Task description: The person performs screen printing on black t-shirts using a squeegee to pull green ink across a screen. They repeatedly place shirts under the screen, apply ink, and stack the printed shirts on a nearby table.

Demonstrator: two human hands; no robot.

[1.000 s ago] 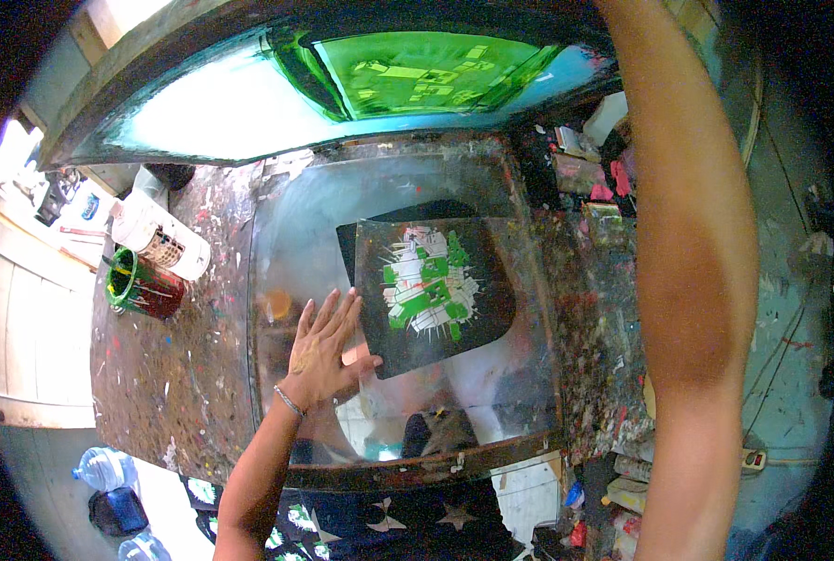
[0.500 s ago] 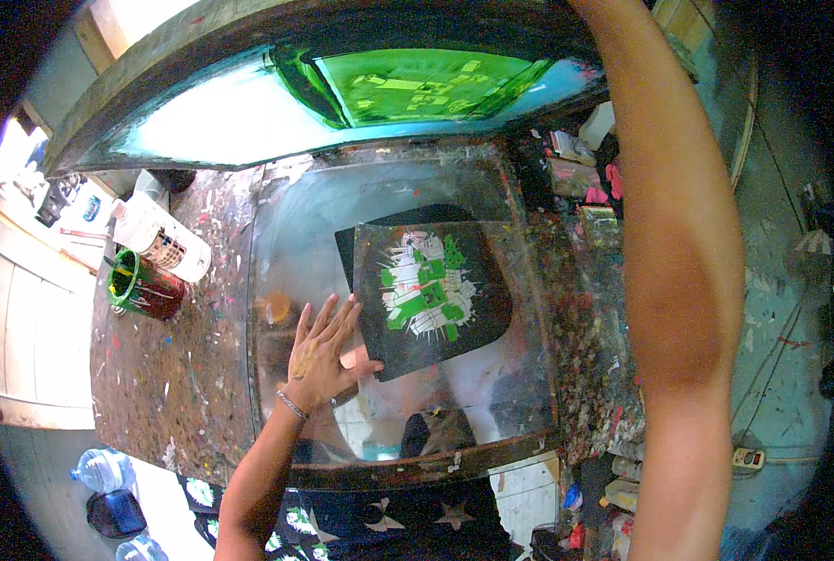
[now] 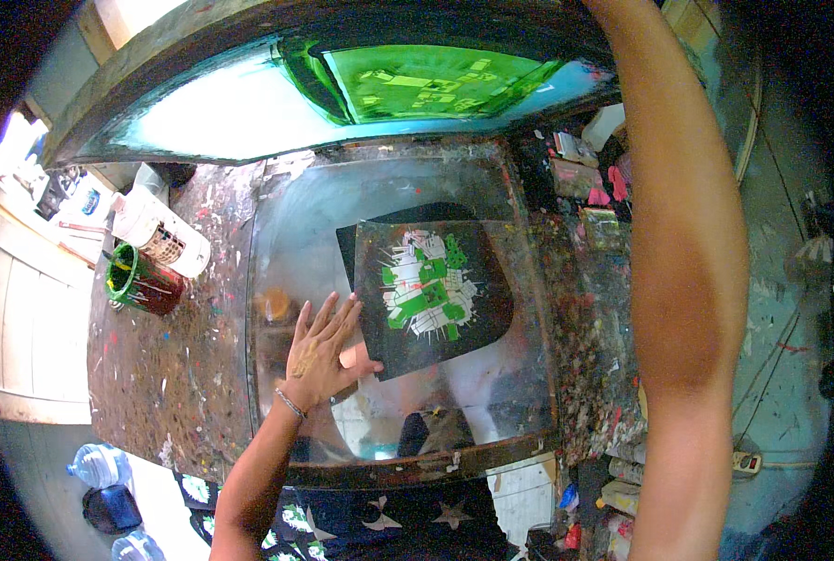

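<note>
A black piece of fabric [image 3: 482, 323] with a green and white print lies on the glossy platen of the table. My left hand [image 3: 321, 353] rests flat at its left edge, fingers spread and thumb on its lower left corner. My right arm [image 3: 683, 234] reaches up along the right side to the far frame. The right hand itself is beyond the upper edge, so its grip is hidden. Tilted up over the far side is a printing screen [image 3: 220, 107] in a dark wooden frame, its mesh bearing green ink around a matching design.
On the left of the paint-stained table [image 3: 174, 374] stand an ink tub [image 3: 141, 285] with green on its rim and a white plastic bottle [image 3: 162, 236]. Small items and pink scraps [image 3: 599, 192] crowd the far right. Black printed fabric [image 3: 398, 519] hangs below the near edge.
</note>
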